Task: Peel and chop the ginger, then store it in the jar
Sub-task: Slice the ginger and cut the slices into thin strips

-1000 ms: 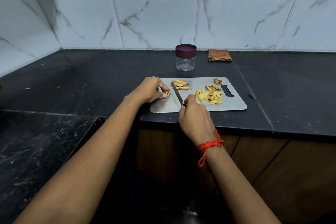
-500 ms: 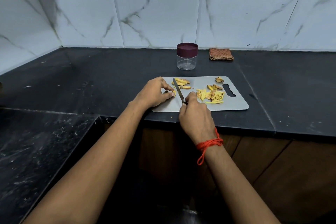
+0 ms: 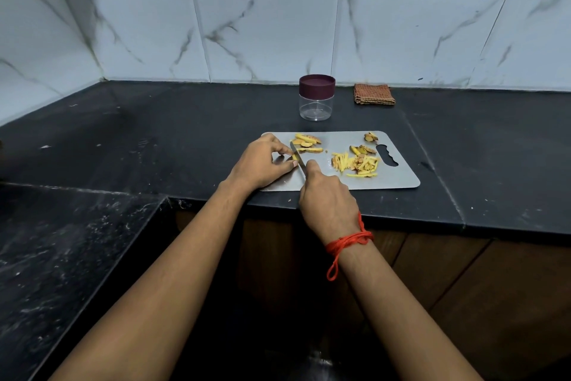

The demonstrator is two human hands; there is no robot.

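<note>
A grey cutting board (image 3: 395, 178) lies on the black counter. My left hand (image 3: 262, 162) pinches a small ginger piece (image 3: 295, 157) against the board's left part. My right hand (image 3: 326, 195) grips a knife (image 3: 298, 158), its blade lying right beside that piece. Ginger slices (image 3: 306, 142) lie at the board's far left edge. A heap of chopped ginger strips (image 3: 355, 164) sits in the board's middle right, with peel scraps (image 3: 370, 137) near the handle hole. Behind the board stands a clear jar (image 3: 316, 101), its maroon lid on.
A folded orange-brown cloth (image 3: 374, 94) lies against the tiled wall at the back right. The black counter (image 3: 154, 139) stretches left and right of the board. Its front edge drops to brown cabinet doors (image 3: 463, 281). A lower dark slab (image 3: 61, 251) lies at the left.
The knife blade has moved left toward the piece under my left fingers. My left hand has shifted slightly on the board, still pinching the ginger.
</note>
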